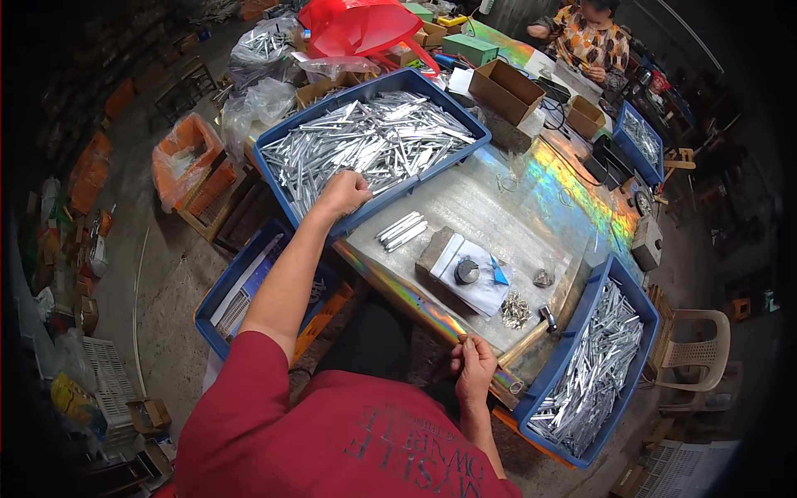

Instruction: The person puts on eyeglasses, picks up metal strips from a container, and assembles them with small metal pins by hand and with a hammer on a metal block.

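Note:
My left hand is at the near side of a blue tray heaped with thin silvery metal strips. Its fingers are curled closed, and whatever they hold is hidden. By the table's front edge, my right hand has thumb and fingers pressed together; anything between them is too small to make out. A small bundle of metal strips lies on the table near the tray. Beside it sits a block covered by white paper, carrying a dark round metal piece and a blue triangular scrap.
Small brassy parts and a hammer-like tool lie near a second blue tray of strips at right. Cardboard boxes and a red bag stand farther back. Another person sits across the table.

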### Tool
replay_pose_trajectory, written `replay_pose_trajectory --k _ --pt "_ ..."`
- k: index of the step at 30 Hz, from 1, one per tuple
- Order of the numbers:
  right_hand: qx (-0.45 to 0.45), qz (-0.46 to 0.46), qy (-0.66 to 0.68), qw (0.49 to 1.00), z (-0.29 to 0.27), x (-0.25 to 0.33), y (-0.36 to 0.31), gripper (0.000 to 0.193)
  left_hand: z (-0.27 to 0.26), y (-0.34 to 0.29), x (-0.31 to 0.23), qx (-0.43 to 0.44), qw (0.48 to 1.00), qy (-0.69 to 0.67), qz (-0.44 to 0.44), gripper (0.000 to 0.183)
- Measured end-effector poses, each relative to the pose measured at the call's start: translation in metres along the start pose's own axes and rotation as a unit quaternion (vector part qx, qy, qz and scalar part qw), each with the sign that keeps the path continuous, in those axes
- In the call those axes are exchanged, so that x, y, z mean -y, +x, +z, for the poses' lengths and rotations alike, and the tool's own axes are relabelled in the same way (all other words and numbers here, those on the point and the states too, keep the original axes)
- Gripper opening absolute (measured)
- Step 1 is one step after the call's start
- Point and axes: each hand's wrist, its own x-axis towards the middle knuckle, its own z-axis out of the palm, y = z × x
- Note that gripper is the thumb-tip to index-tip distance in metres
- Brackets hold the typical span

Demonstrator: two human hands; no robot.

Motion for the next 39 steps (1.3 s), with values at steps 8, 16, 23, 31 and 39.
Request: replay_pose_trajectory --k 8,16,23,31,39 --pt "0.007 -0.014 0.0 1.0 0.001 0.0 0.0 0.017 0.004 0.006 -0.004 0.0 0.997 0.074 0.005 0.017" --pt "0.002 -0.01 -0.008 1.0 -0.002 -0.002 -0.002 0.016 0.007 0.0 0.004 -0.039 0.992 0.082 0.089 0.015" --pt "-0.011 -0.005 -0.006 1.0 -0.004 -0.004 -0.002 0.016 -0.001 -0.039 -0.041 -0.174 0.972 -0.074 0.143 0.008" --pt "0.001 -0.012 -0.021 1.0 -0.003 0.001 0.002 0.017 0.041 -0.114 -0.084 0.176 0.839 -0.515 0.013 0.028" --pt "0.047 -0.009 -0.016 0.999 0.008 0.009 0.0 0.02 0.085 -0.154 -0.097 0.326 0.719 -0.611 -0.05 0.013"
